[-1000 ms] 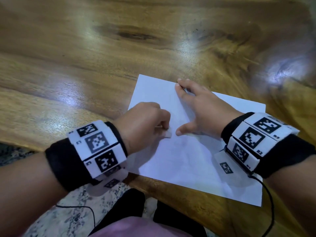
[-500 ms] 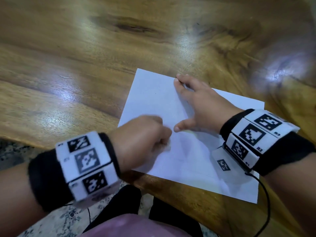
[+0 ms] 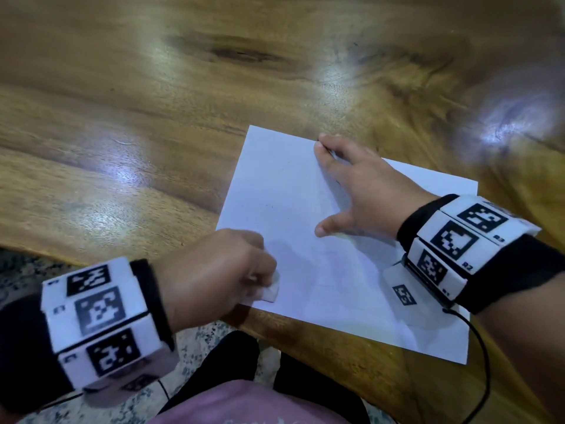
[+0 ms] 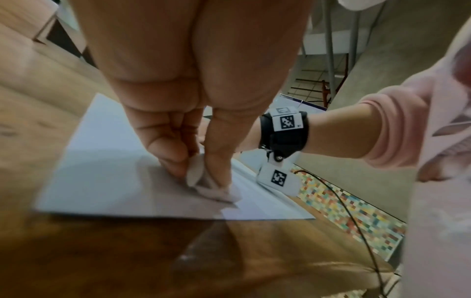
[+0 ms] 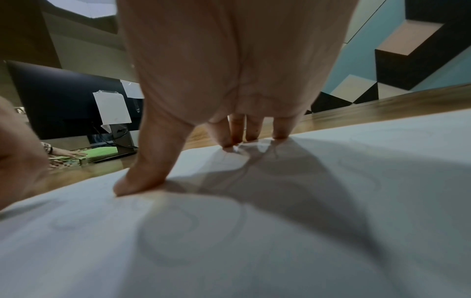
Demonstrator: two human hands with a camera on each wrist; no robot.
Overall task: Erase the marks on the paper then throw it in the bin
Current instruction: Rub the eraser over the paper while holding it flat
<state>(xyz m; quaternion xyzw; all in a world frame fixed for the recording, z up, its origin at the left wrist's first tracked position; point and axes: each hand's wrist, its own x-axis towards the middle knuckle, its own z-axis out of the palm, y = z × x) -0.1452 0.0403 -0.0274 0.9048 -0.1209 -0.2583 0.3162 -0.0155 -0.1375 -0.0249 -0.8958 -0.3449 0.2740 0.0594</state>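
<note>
The paper (image 3: 305, 209) lies flat on the wooden table (image 3: 153, 102), close to the near edge, and erasing looks to be under way. The left hand (image 3: 214, 270) pinches a small white eraser (image 3: 272, 290) between thumb and curled fingers, its tip pressed onto the sheet near the near-left corner. Just past that grip the sheet looks almost blank from above, bar a speck or two. The right wrist view, however, shows faint looping pencil traces on the paper under and around the right hand (image 3: 363, 191); whether these are unerased marks or ghost lines left after rubbing is hard to tell in that dim view. That hand lies open, its fingertips (image 5: 230, 141) and thumb spread and pressing the sheet down on the far side of the eraser, well apart from it.

By my reading, the erasing is well along but not finished. The paper is neither picked up nor crumpled, and no bin shows in any view, so the whole throwing-away step remains.
</note>
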